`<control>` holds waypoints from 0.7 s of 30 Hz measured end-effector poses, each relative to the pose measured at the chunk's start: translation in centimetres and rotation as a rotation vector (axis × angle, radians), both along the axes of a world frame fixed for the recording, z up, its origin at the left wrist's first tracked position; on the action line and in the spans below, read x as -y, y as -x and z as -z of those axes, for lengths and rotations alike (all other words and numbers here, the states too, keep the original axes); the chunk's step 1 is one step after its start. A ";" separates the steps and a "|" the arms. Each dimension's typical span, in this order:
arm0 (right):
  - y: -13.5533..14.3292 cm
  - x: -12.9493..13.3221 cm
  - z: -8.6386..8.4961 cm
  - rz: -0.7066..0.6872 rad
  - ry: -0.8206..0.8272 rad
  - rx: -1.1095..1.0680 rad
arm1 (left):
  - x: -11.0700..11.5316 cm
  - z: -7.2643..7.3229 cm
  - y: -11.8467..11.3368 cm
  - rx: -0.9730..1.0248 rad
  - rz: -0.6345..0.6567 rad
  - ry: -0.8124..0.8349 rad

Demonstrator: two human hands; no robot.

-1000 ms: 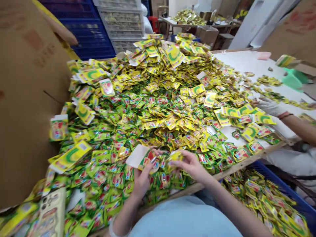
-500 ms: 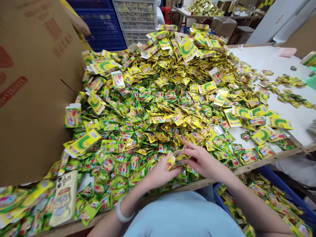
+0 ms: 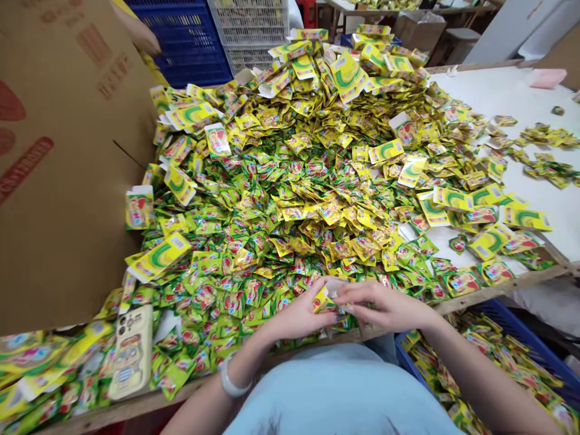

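Observation:
Low at the near edge of the table, my left hand point(image 3: 296, 315) is wrapped round a small yellow carton point(image 3: 321, 300). Its white open end points toward my right hand point(image 3: 385, 304). The fingers of that hand are bent together and touch the carton's open end; whether a packet is between them is hidden. Just beyond both hands lies a wide heap of small green candy packets point(image 3: 235, 302), with yellow candy packets point(image 3: 335, 211) mixed in and piled higher behind.
Several yellow cartons point(image 3: 348, 75) lie over the heap. A large cardboard box point(image 3: 72, 181) stands at left, with a phone point(image 3: 132, 353) near it. Below right is a blue crate point(image 3: 539, 347) of filled cartons. Another person's arm point(image 3: 138, 30) shows behind the box.
My right hand has moved down slightly, and the yellow packet seen at its fingertips is no longer visible there. The carton stays in my left hand. The view has tilted slightly down.

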State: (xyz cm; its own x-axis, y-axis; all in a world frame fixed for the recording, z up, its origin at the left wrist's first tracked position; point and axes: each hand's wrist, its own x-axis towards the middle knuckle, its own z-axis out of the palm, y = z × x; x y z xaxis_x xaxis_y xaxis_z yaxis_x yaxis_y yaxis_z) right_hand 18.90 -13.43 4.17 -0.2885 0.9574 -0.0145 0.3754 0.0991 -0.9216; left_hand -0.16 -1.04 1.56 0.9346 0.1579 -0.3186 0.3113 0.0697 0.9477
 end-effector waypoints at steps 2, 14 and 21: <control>0.3 0.5 0.9 -0.006 0.104 -0.061 | 0.5 0.6 0.2 -0.041 0.023 0.035; -4.1 4.1 0.8 0.940 -0.062 -0.151 | 1.1 1.5 0.2 0.000 -0.161 -0.104; -17.5 6.1 -1.6 1.606 -0.585 0.634 | -1.9 8.8 -2.1 0.152 -0.277 -0.563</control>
State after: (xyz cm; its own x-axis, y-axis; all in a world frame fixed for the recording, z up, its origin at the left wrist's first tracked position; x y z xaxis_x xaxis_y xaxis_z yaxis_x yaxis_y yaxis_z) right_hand 36.42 -19.57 5.74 0.7283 0.1909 0.6581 0.6610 -0.4491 -0.6012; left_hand 1.90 0.83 -7.22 0.8637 0.5038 0.0165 0.2122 -0.3932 0.8947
